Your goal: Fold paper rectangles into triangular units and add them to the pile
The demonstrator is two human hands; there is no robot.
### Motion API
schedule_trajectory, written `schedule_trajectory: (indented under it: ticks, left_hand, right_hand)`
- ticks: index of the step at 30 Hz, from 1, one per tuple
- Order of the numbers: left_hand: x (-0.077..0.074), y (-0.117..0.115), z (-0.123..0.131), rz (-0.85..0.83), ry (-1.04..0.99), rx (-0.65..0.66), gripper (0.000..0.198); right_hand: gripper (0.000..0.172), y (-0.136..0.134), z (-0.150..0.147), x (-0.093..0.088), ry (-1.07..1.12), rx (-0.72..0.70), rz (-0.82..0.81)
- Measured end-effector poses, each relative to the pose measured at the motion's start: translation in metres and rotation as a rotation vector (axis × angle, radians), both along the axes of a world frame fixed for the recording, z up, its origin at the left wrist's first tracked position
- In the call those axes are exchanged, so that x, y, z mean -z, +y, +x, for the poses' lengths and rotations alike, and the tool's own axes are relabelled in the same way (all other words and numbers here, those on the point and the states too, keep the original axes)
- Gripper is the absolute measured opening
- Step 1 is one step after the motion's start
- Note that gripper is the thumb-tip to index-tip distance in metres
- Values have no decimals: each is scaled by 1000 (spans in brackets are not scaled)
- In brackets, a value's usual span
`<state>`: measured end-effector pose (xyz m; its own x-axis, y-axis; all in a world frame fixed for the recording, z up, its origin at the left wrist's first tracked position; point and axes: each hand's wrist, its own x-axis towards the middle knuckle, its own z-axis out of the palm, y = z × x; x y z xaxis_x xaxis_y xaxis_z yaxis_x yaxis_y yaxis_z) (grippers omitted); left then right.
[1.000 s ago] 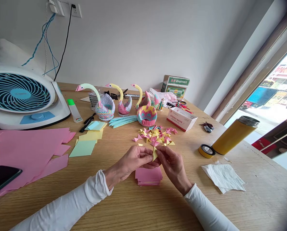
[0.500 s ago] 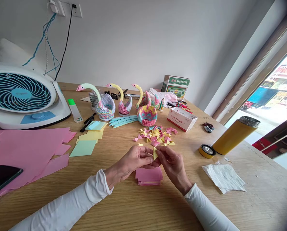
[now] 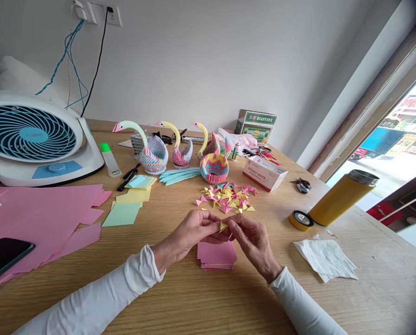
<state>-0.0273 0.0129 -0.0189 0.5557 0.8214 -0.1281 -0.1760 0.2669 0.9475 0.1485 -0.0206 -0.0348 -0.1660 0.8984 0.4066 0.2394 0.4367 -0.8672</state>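
Between my two hands is a small folded piece of yellow paper. My left hand pinches it from the left with thumb and fingers. From the right, my right hand grips the same piece with thumb and index finger. Directly below and nearer me lies a stack of pink paper slips, its far edge partly hidden by my hands. Just beyond my fingers is a loose heap of pink, yellow and blue folded paper triangles.
Paper swans stand at the back, near a sticky note box. Pink sheets, a phone and a fan are on the left. A yellow flask, its lid and a tissue lie right.
The yellow paper has turned from standing upright to lying lower and flatter between my fingers. My right fingers have shifted slightly around it. The view has moved a little.
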Motion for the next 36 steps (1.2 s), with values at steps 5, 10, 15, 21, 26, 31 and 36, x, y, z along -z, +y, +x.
schedule_trajectory:
  ticks: [5,10,15,21,26,31,36]
  left_hand:
    - [0,2,-1,15,11,0,32]
    - [-4,4,-3,100,21,57,30]
    - [-1,7,-2,217,106,-3,29]
    - [0,8,-2,489,218,-78,14]
    - [2,10,-6,711,384,-141,8]
    - [12,23,-13,968,536,-202,14]
    - [25,38,-26,1275,728,-279,17]
  right_hand:
    - [16,5,-1,4,144,-1,-78]
    - [19,8,-1,8,192,48,-75]
    - [24,10,3,9,96,74,-68]
    - [11,12,6,6,-87,137,93]
    - [9,14,4,1,-183,121,178]
    - [9,29,3,-2,-353,96,228]
    - [9,59,-4,6,-614,74,335]
